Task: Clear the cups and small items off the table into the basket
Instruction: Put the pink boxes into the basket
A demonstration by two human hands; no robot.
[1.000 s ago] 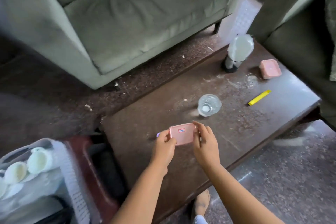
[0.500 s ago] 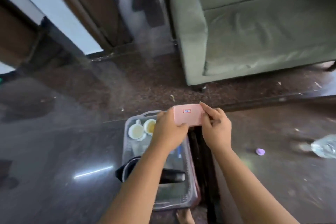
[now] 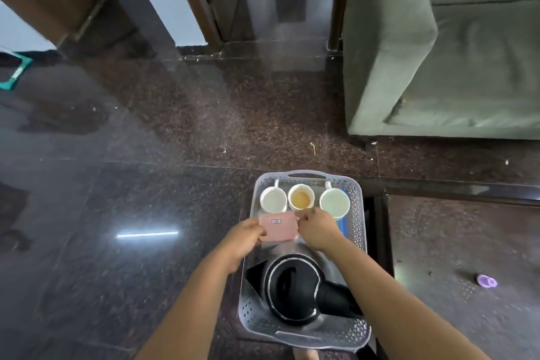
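- Pink plastic, a small box (image 3: 279, 226), is pinched between our left hand (image 3: 244, 238) and right hand (image 3: 317, 229), each closed on one short end, so it stays level as it hangs over the basket (image 3: 358, 213).
- The box sits just above the basket's middle, in the gap between the three cups (image 3: 301, 199) along the far wall and the black kettle (image 3: 295, 288) at the near end; we judge that gap to be the only free floor left, which is why we bring it in there.
- The cups stand upright in a row, touching or nearly so; the middle one holds a brownish liquid, so we would set the box down short of them rather than nudge them.
- We cannot tell whether the box already touches the basket floor.
- The kettle lies close under our wrists, handle pointing right, leaving little room for the arms.
- A small purple item (image 3: 486, 281) lies on the table (image 3: 467, 242) to the right, well apart from the basket, so the clearing is not finished; more of the table is out of view.
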